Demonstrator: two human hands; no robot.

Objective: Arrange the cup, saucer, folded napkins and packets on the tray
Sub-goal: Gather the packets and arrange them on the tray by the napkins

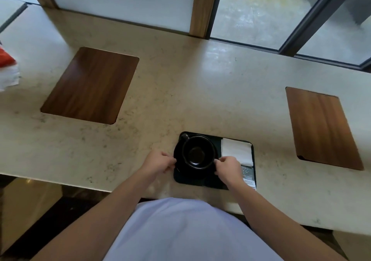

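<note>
A black tray [192, 182] lies on the pale stone counter near its front edge. On the tray's left half a black cup [197, 153] stands upright on a black saucer [180, 164], its handle pointing to the far left. My left hand [159, 161] pinches the saucer's left rim. My right hand [227, 167] pinches its right rim. A white folded napkin [237, 150] lies in the tray's far right part. Grey packets [249, 177] lie in the near right corner, partly hidden by my right wrist.
Two wooden inlays sit in the counter, one at the far left [90, 85] and one at the right [323, 128]. A red and white cloth [8, 69] lies at the left edge. Window glass and a wooden post rise behind the counter.
</note>
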